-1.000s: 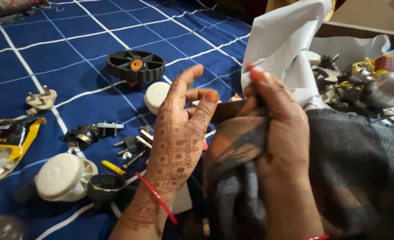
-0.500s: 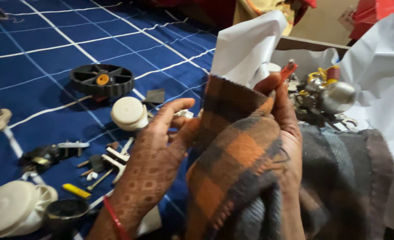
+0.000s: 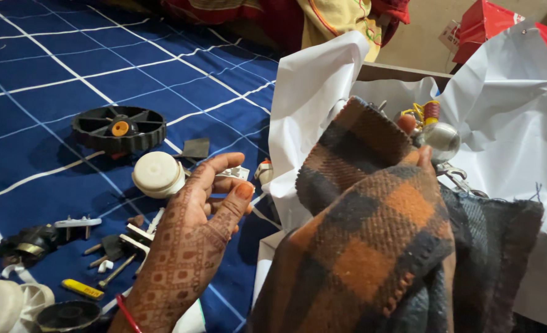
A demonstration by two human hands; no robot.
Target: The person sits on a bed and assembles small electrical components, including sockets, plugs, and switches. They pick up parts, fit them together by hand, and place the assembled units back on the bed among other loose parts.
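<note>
a blue bedspread with white grid lines covers the bed, and small parts lie scattered over its near left part. at the right edge stands a box lined with white paper, holding a jumble of metal bits, among them a shiny metal ball.

the largest thing near is the checked orange and dark wool shawl, draped over the right arm so that it hides almost all of the right hand; only a fingertip or two shows at the box, just beside the metal ball. whether that hand grips anything i cannot tell.

further left lies a black plastic wheel with an orange hub, then a round cream cap, then a white plug with metal pins and a little yellow piece.

the left hand, patterned with henna, hovers loosely curled and half open, palm turned inward, holding nothing. the cream cap lies just beyond its fingertips, up and to the left, apart from them; the plug sits just beside its wrist edge.

the risk, as i judge it: the hanging shawl could drag across the paper and catch on the loose metal bits, tipping them out onto the bedspread, and the covered hand works half blind there. the left wrist could also nudge the plug pins.
</note>
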